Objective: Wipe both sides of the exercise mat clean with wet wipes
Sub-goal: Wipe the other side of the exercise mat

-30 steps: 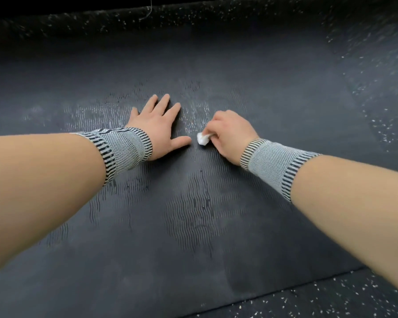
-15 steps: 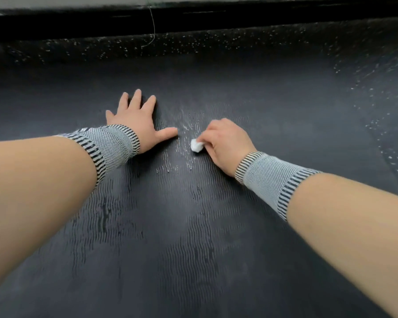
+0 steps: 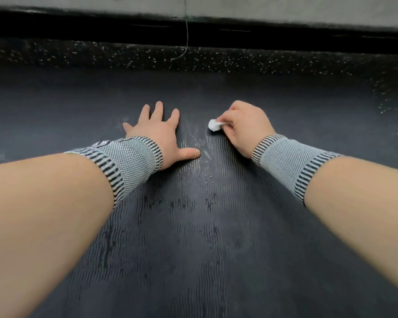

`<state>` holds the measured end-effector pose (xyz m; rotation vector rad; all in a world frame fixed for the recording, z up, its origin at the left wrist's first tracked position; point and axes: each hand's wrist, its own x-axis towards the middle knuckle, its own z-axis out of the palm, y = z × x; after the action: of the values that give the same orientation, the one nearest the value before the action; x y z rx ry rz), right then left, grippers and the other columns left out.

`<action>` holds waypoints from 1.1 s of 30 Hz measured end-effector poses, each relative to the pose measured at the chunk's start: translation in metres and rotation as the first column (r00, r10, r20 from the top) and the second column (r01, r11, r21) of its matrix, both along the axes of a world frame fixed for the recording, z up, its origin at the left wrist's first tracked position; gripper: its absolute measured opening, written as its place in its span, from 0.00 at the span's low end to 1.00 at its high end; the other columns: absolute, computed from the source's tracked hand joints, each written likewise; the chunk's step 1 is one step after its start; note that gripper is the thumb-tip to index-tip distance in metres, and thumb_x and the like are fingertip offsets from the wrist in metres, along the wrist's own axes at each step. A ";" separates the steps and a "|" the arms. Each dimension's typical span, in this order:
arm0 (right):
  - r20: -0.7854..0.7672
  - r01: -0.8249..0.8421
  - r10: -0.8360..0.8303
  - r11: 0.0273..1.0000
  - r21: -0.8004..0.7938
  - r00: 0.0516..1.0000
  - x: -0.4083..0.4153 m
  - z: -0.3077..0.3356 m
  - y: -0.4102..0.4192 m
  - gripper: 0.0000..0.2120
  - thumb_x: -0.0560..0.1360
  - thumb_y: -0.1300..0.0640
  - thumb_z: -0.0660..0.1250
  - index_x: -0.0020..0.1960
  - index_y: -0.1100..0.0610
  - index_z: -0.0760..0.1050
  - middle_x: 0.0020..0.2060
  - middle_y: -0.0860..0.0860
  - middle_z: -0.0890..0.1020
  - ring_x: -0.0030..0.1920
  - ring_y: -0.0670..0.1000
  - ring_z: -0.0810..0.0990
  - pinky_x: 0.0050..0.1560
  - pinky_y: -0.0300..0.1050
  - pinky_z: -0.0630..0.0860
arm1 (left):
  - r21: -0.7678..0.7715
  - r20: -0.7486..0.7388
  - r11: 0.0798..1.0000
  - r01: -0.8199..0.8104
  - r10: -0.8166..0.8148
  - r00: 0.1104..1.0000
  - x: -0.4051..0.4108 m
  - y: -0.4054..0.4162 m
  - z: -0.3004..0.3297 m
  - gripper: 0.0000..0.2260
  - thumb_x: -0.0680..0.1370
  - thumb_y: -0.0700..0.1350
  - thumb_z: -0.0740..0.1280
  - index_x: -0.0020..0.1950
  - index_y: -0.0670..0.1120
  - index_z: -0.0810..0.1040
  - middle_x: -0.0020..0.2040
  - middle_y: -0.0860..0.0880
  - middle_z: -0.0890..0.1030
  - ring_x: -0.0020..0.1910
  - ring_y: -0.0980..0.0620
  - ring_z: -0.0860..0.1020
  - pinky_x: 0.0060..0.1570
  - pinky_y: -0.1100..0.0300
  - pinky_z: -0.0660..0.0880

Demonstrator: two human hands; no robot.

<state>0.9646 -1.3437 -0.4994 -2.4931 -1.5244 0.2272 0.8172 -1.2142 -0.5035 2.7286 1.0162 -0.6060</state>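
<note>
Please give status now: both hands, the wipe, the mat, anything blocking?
Left hand flat on exercise mat, fingers spread. Right hand pinches balled wet wipe against the mat. Wet streaks between hands. Nothing blocking.

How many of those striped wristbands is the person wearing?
2: one wristband on the left wrist, behind the flat left hand; the other wristband on the right wrist.

Dark speckled rubber floor (image 3: 193, 58) runs along the far edge, meeting a black baseboard (image 3: 285, 40) under a pale grey wall (image 3: 285, 10), a thin thread (image 3: 187, 37) dangling down.
</note>
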 end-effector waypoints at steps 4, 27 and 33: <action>0.035 0.055 -0.055 0.998 0.026 0.998 0.026 0.002 0.037 0.13 0.79 0.56 0.60 0.59 0.53 0.79 0.54 0.53 0.76 0.57 0.55 0.74 0.57 0.49 0.71 | -0.014 -0.016 1.000 -0.003 0.003 1.000 0.000 0.001 -0.002 0.52 0.64 0.79 0.57 0.79 0.55 0.39 0.79 0.48 0.38 0.78 0.43 0.40 0.69 0.31 0.52; 0.023 0.094 -0.094 0.996 0.003 0.995 0.060 0.014 0.105 0.13 0.77 0.57 0.61 0.57 0.53 0.80 0.57 0.55 0.79 0.58 0.57 0.76 0.56 0.44 0.68 | -0.046 -0.046 0.998 0.035 -0.037 0.998 0.002 0.005 -0.007 0.52 0.67 0.78 0.55 0.78 0.53 0.34 0.78 0.44 0.33 0.76 0.38 0.36 0.67 0.28 0.50; -0.056 0.063 -0.063 0.998 -0.007 0.996 0.037 0.014 0.084 0.12 0.77 0.56 0.63 0.58 0.52 0.80 0.57 0.52 0.78 0.59 0.54 0.75 0.59 0.43 0.69 | -0.077 -0.050 0.997 0.008 -0.012 0.999 0.003 0.003 0.001 0.51 0.67 0.77 0.58 0.78 0.53 0.36 0.78 0.45 0.34 0.77 0.39 0.36 0.68 0.28 0.49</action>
<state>1.0012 -1.2601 -0.4852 -2.5128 -1.4229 0.2887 0.8203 -1.2110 -0.5028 2.6659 0.9694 -0.7039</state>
